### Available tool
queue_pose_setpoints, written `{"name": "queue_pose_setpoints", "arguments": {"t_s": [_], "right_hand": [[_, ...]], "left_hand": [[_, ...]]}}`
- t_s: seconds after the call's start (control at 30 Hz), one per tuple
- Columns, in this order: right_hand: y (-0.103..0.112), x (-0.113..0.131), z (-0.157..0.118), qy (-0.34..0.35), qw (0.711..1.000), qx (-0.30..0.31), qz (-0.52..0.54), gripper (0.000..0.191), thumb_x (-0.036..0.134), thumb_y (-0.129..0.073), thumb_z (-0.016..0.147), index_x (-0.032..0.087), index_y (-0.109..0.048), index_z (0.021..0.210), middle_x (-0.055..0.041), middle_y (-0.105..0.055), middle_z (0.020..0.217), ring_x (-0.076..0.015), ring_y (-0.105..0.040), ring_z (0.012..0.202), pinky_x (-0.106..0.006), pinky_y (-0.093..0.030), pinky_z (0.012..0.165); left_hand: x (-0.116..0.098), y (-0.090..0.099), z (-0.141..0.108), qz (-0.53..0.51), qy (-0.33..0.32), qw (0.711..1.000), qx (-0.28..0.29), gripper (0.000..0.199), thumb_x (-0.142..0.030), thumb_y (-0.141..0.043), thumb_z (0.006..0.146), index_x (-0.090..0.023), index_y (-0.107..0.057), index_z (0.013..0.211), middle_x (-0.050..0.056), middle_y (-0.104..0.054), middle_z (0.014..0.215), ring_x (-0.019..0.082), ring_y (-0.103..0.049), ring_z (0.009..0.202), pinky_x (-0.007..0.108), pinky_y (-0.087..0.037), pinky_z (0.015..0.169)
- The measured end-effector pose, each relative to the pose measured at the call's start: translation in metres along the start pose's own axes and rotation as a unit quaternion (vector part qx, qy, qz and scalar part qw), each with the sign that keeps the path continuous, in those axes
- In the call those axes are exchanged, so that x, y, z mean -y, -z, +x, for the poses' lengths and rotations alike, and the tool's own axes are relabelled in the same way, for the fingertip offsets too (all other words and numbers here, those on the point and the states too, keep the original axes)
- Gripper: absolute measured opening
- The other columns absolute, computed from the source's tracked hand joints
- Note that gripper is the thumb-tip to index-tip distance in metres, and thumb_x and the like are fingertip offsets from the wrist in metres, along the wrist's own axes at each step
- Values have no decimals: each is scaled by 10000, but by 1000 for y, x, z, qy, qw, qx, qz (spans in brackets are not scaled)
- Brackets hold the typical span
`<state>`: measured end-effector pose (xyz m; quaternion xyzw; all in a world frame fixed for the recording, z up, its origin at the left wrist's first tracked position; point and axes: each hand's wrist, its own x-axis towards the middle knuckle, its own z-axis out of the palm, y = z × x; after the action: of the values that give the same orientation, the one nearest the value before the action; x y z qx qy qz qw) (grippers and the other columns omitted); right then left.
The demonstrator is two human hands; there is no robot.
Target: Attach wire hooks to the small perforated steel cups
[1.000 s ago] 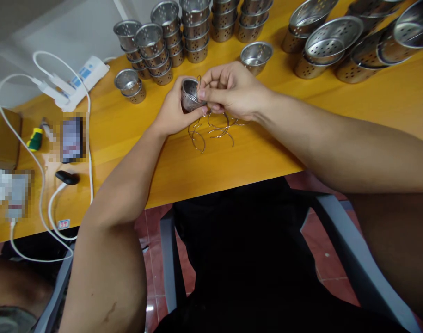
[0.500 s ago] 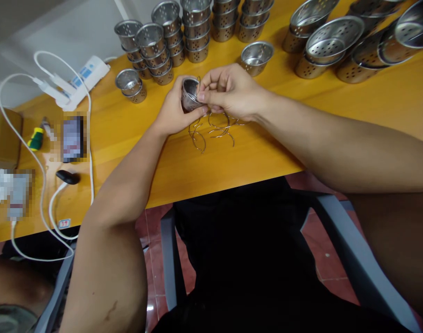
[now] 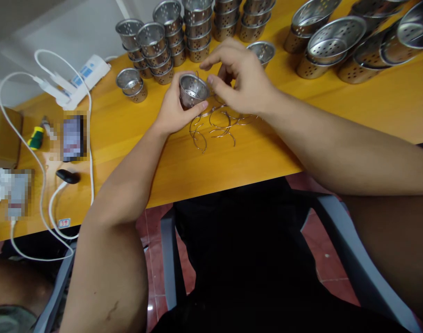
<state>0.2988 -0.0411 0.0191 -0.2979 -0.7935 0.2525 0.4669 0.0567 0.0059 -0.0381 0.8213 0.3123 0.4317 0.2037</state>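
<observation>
My left hand is wrapped round a small perforated metal cup, its mouth tilted up. A thin curved wire stands in the cup, its end poking above the rim. To the right of the cup, my right hand is raised with thumb and forefinger apart and nothing between them; its other fingers are curled. Several thin curved wires lie loose on the table just below both hands.
Stacked small cups line the back of the yellow table; larger cups stand back right. A power strip, white cables, phone and screwdriver lie left. A person's leg shows lower left.
My right hand has let go of the wire at the cup, opened its thumb and forefinger, and moved up and right. The cup now faces more upward in my left hand.
</observation>
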Motion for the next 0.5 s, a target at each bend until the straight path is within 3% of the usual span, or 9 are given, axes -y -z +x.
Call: {"name": "queue_pose_setpoints", "arguments": {"t_s": [0.07,0.17,0.33,0.5], "right_hand": [[1,2,0,25,999,21,-15,342,51,-629,1077,295,-713,1301,-55,-628,1300,-136,-609,915,-228,-492,756],[3,2,1,56,996,54,-42,314,52,-603,1072,288,-726,1238,-78,-643,1250,-183,-608,1113,-239,-504,830],[3,-7,2,49,996,53,-62,230,91,-608,1071,275,-739,1112,-74,-655,1179,-169,-580,934,-256,-498,806],[2,-12,2,49,996,54,-47,208,111,-615,1063,278,-736,1084,-85,-663,1193,-190,-589,1005,-289,-495,858]], "left_hand": [[-1,0,0,-2,1,1000,2,859,-917,-781,746,-348,-531,1339,77,-697,1251,347,-704,1182,526,-575,1038],[-3,1,0,-9,5,1000,3,850,-908,-798,738,-339,-545,1318,80,-698,1257,350,-699,1193,534,-573,1067],[-6,1,2,-16,2,1000,-20,782,-884,-794,769,-360,-547,1294,69,-698,1249,341,-697,1193,547,-569,1087],[-10,2,2,-23,17,999,-35,758,-867,-818,762,-377,-553,1276,69,-699,1294,338,-691,1192,560,-581,1080]]}}
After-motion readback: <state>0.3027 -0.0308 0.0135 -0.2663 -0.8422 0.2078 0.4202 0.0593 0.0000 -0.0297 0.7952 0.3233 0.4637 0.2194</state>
